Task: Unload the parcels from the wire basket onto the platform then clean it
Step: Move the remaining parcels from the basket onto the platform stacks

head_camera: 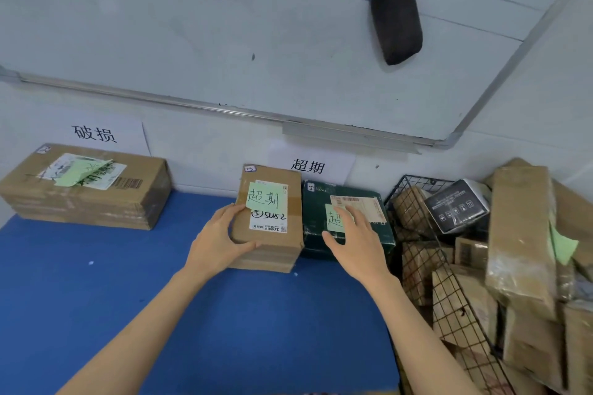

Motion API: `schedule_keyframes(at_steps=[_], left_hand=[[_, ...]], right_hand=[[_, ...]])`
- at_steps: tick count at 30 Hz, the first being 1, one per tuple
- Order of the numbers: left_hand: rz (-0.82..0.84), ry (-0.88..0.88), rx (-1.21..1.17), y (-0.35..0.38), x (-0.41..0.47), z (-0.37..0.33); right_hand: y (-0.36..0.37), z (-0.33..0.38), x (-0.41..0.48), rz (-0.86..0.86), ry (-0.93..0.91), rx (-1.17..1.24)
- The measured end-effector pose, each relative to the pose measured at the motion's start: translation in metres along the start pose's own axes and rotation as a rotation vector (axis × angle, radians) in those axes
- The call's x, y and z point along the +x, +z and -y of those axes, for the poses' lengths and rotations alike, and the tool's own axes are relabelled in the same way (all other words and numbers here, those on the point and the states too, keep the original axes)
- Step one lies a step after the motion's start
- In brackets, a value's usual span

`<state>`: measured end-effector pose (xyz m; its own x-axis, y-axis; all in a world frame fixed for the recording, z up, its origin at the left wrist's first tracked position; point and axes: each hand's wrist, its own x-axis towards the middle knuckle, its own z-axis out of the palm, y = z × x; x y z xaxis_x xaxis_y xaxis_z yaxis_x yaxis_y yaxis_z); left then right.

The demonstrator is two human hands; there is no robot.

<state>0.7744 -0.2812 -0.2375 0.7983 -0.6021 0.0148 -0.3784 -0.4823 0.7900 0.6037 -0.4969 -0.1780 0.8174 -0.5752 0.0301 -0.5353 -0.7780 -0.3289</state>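
Brown cardboard parcel (272,239) on the blue platform (160,282), close to the white wall, with more brown card stacked under it. On its top, a light green note with big black writing, stuck over a white label. Gripped at its near left corner by the left hand (218,237), thumb along the front edge, fingers curled up the left side.

Touching it on the right, a dark green parcel (313,202) with a tan label and another green note. Over that one, the right hand (356,240), fingers straight and spread apart. Touching the lid or just above it: hard to tell. Part of that green note hidden under those fingers.

Just beside the green parcel, a black wire basket (412,177) packed with parcels, among them a long brown parcel (519,234) leaning up and a black and white box (455,205). Bottom of the basket cut off by the picture's edge.

Far left, a wide flat brown parcel (86,199) below a paper sign (96,133). Small print on the labels too tiny to read.

Above, a whiteboard (192,26) with a black eraser (396,21) stuck on it.
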Motion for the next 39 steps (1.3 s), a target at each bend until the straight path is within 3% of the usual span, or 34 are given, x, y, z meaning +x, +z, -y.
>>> schedule_keyframes(at_steps=[6,11,17,22,30,39], left_hand=[[-0.126,0.19,0.345,-0.013,-0.002,-0.027],[-0.211,0.371,0.455,-0.016,0.002,-0.068],[-0.22,0.518,0.478,0.002,-0.001,-0.133],[-0.17,0.626,0.442,0.038,-0.015,-0.194],[-0.072,0.809,0.44,0.123,-0.075,-0.279],[-0.012,0.84,0.39,0.21,-0.175,-0.365]], right_hand=[[-0.02,0.013,-0.011,-0.055,-0.02,-0.005],[-0.065,0.014,-0.02,-0.105,-0.043,-0.164],[-0.145,-0.013,-0.057,-0.245,-0.008,-0.258],[-0.193,-0.065,-0.112,-0.333,0.136,-0.284],[-0.231,-0.17,-0.233,-0.359,0.373,-0.253],[-0.267,-0.262,-0.344,-0.375,0.412,-0.243]])
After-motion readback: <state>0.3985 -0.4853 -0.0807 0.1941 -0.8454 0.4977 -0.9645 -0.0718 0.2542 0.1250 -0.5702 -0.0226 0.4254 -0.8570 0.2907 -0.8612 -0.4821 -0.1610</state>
